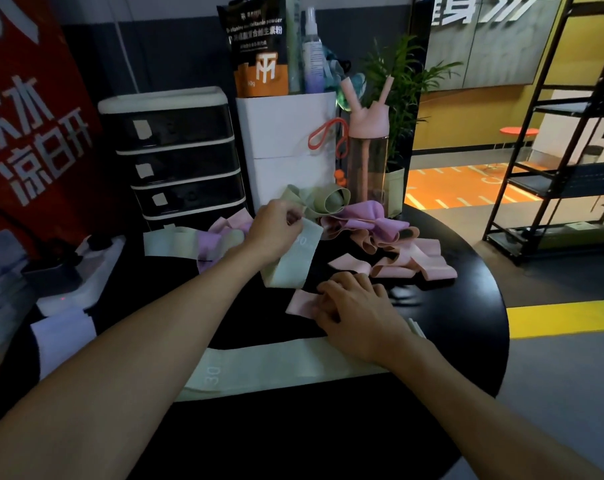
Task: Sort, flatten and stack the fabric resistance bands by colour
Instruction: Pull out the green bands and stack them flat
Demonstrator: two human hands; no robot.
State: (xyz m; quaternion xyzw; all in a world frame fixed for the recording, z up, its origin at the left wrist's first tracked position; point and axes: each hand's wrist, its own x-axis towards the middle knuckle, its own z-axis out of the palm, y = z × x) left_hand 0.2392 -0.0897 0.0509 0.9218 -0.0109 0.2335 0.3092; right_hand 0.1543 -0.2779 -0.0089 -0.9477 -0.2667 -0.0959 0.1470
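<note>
My left hand (276, 225) pinches the top end of a pale green band (295, 259), which hangs from it down to the black round table (467, 271). My right hand (357, 315) rests palm down on a pink band (300, 303) near the table's middle. A flattened pale green band (280, 365) marked "30" lies along the near edge. Behind the hands lie jumbled bands: olive green (328, 202), purple (366, 223) and pink (415, 261). More green and purple bands (189, 242) lie at the left.
A black drawer unit (179, 154), a white paper bag (290, 147) with pouch and spray bottle, a pink water bottle (368, 150) and a potted plant (397, 84) stand at the table's back. White fabric (63, 336) lies at the left edge. A metal shelf rack (553, 150) stands right.
</note>
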